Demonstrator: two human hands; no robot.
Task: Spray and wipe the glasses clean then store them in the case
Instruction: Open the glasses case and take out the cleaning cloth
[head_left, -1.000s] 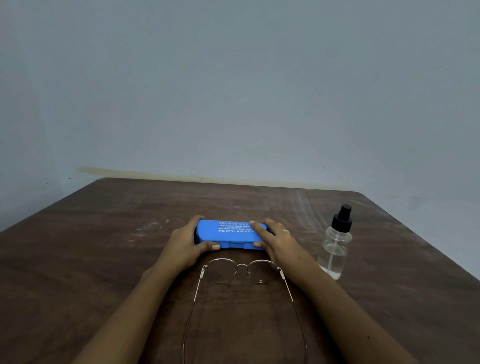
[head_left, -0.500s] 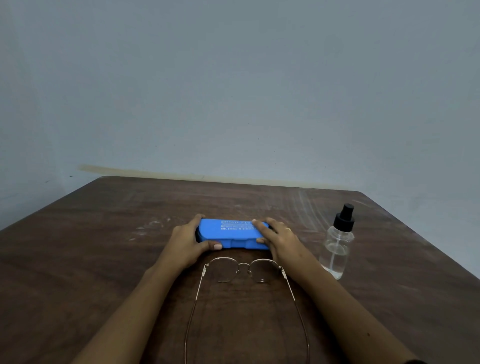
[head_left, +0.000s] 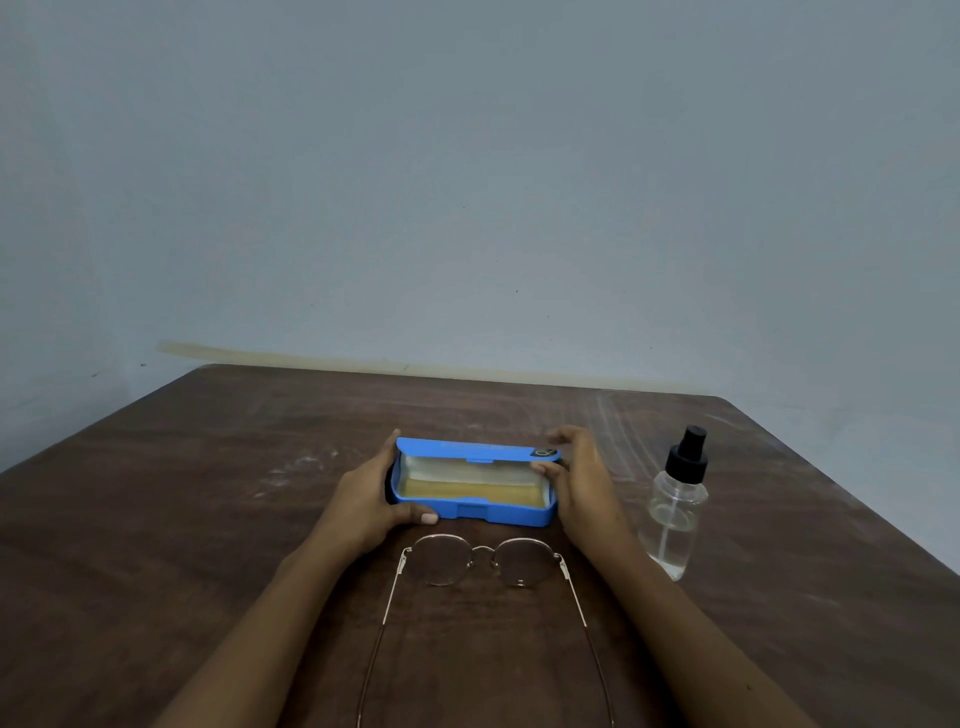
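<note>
Case (head_left: 493, 512) open, my left hand (head_left: 363, 499) and right hand (head_left: 582, 483) gripping its ends; glasses (head_left: 441, 560) just nearside of them, spray bottle (head_left: 675, 519) untouched. I judge every step still pending.

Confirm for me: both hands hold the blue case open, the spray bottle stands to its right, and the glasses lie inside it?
No. The head view shows the glasses lying on the table in front of the blue case, not inside it. The rest holds: the left hand and right hand hold the case open, and the spray bottle stands to its right.
</note>
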